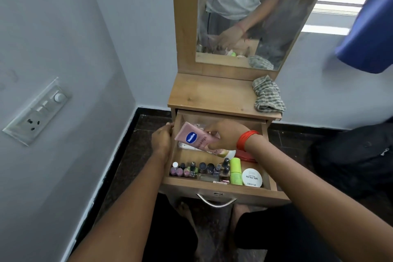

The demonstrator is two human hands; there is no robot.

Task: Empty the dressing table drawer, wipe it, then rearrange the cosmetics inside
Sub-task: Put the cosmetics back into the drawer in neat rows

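Observation:
The wooden drawer (221, 188) of the dressing table stands pulled out. My right hand (226, 134) grips a pink Vaseline tube (196, 138) tilted over the drawer's middle. My left hand (162, 138) holds the drawer's left wall near the back. Along the drawer's front stand several nail polish bottles (201, 170), two green bottles (236, 171) and a white round nail polish remover tub (252, 177). A red flat item (246, 157) lies under my right wrist. A white flat item lies partly hidden under the tube.
A checked cloth (268, 97) lies on the right of the table top (208, 93). The mirror (244, 15) rises behind. A wall with a switch panel (38, 110) is close on the left. A dark bag (357, 155) sits on the floor at right.

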